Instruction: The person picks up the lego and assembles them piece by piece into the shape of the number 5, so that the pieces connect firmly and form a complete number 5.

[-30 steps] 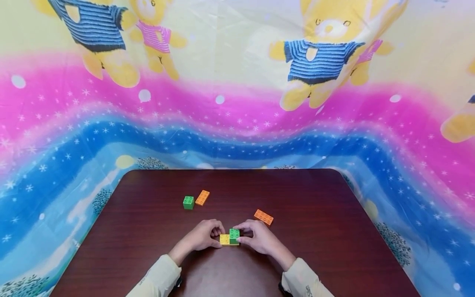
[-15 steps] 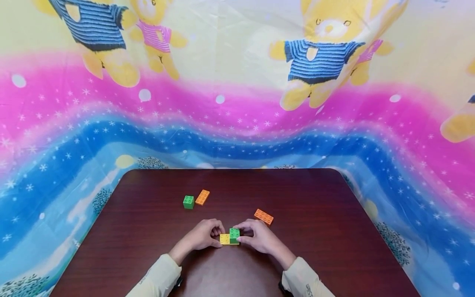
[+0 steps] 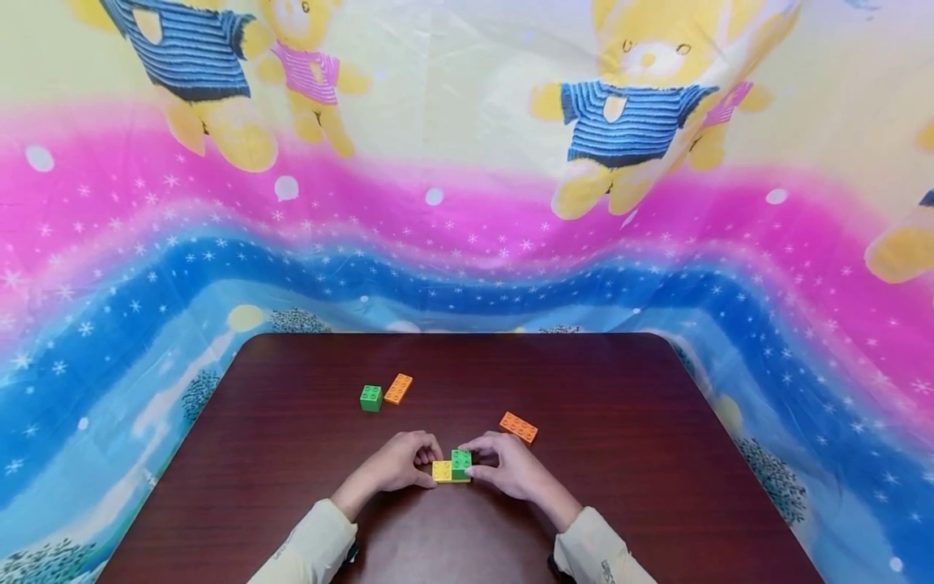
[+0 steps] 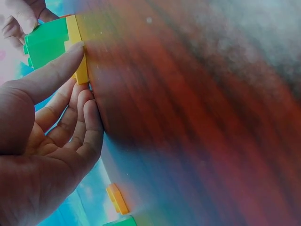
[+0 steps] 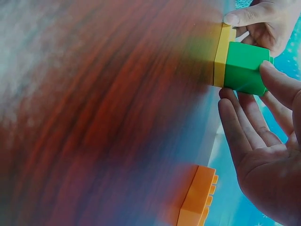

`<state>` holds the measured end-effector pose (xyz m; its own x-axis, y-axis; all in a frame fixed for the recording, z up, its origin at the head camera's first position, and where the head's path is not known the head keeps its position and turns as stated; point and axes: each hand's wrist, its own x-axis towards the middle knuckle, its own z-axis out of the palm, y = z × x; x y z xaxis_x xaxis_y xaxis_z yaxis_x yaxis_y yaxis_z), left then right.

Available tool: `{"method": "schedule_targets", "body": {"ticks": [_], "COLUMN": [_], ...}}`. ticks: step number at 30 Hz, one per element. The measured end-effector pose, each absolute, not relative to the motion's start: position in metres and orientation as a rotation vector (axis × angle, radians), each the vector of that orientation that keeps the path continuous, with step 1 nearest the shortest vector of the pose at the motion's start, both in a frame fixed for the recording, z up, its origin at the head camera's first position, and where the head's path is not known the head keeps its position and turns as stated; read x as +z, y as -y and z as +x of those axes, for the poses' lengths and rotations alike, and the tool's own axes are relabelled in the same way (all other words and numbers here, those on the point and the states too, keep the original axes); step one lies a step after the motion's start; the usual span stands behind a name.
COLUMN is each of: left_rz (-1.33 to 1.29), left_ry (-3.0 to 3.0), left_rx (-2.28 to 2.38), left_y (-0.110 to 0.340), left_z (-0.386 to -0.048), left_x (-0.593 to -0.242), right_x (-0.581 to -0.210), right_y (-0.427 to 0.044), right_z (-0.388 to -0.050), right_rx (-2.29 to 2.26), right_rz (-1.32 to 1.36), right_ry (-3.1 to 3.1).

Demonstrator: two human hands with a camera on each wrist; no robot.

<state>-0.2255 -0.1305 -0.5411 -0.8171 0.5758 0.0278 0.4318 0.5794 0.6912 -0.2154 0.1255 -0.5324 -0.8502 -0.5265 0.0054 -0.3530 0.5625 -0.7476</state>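
Note:
A flat yellow building brick (image 3: 442,470) lies on the table near its front middle. On its right half sits a tall green building brick (image 3: 461,463). My left hand (image 3: 402,462) pinches the yellow brick at its left end; in the left wrist view the thumb presses along the side of the yellow brick (image 4: 81,66). From the right, my right hand (image 3: 508,465) holds the green brick between thumb and fingers, as the right wrist view shows on the green brick (image 5: 247,68). The underside of the yellow brick is hidden.
Farther back on the left, a second green brick (image 3: 370,398) stands beside a flat orange brick (image 3: 398,388). Another flat orange brick (image 3: 519,427) lies just beyond my right hand. A patterned cloth (image 3: 467,211) hangs behind the dark wooden table (image 3: 598,373).

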Motion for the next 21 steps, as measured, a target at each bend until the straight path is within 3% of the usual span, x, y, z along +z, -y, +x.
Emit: {"method": "schedule_targets", "body": {"ticks": [21], "left_rz": [0.835], "left_ry": [-2.573], "left_rx": [1.118], "left_y": [0.1362], "left_z": [-0.2310], "left_x": [-0.5345], "right_x": [-0.5347], "right_y": [-0.1259], "right_z": [-0.2165], "right_rx": [-1.182], "right_rz": [-0.776], "right_ry": [-2.583]}}
